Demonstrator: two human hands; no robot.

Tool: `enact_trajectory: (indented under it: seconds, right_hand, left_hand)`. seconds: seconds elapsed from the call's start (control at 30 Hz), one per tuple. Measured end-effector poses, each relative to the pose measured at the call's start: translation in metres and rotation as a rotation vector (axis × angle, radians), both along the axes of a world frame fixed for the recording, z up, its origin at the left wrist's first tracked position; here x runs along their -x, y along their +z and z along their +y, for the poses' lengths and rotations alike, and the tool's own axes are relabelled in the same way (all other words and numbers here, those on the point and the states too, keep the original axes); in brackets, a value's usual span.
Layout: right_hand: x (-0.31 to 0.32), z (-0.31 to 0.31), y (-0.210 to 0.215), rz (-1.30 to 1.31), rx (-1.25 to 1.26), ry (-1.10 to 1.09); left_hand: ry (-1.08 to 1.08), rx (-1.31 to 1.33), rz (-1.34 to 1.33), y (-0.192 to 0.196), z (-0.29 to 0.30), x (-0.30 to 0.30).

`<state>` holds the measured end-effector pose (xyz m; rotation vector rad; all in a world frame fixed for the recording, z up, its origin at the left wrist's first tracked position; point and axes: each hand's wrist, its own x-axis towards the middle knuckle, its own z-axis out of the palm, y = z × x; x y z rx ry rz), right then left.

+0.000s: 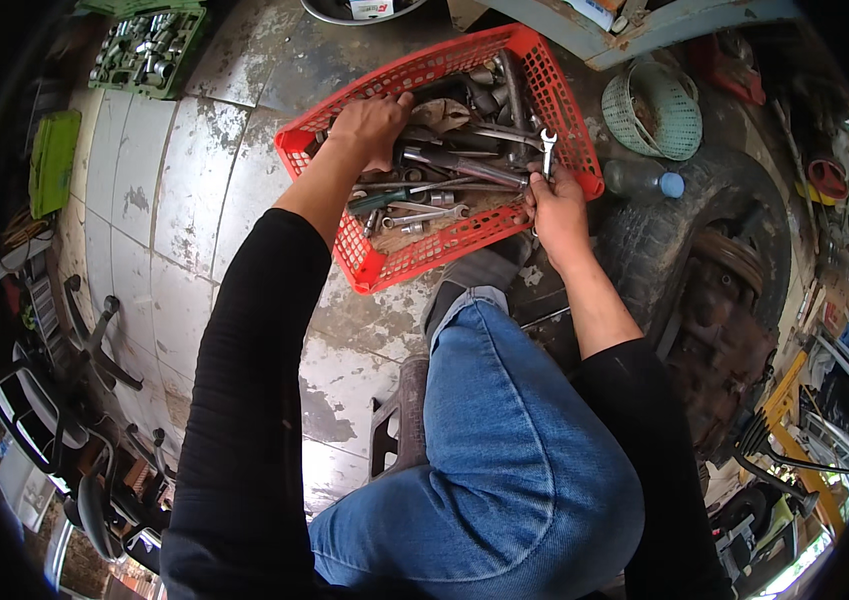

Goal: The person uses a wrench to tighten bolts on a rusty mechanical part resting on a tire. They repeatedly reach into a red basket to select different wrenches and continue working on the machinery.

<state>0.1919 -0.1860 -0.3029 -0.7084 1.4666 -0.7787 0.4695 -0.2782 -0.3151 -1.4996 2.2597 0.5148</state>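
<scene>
A: Where's the wrench?

B: I see the small wrench [547, 146] upright in my right hand [556, 208], fingers closed round it, at the red basket [564, 110] edge.

A: Left?

B: Left hand [372, 125] curled, palm down on tools [449, 170] inside; grip — can't tell.

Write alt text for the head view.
Both hands reach into a red plastic basket of wrenches on a tiled floor: the left hand digs among the tools, the right hand holds a small open-end wrench upright.

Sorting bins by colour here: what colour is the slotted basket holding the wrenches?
Red: the basket shows clearly in the head view.
</scene>
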Motion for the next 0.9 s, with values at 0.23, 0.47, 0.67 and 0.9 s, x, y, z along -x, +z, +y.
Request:
enact_trajectory:
  seconds: [0.23,0.47,0.67,0.9]
  right_hand:
    - [0.006,-0.002,-0.005,-0.058,-0.076,0.025]
    - [0.008,-0.002,-0.005,-0.136,-0.105,0.003]
    - [0.007,0.003,-0.001,-0.084,-0.093,0.045]
    - [0.012,0.011,0.003,-0.11,-0.067,0.035]
  left_hand:
    - [0.114,0.367,0.165,-0.004,0.043,-0.028]
    - [0.462,0.216,0.263,-0.026,0.139,-0.018]
    - [0.679,-0.263,0.008,-0.026,0.156,0.039]
    - [0.656,-0.345,0.197,-0.041,0.162,0.026]
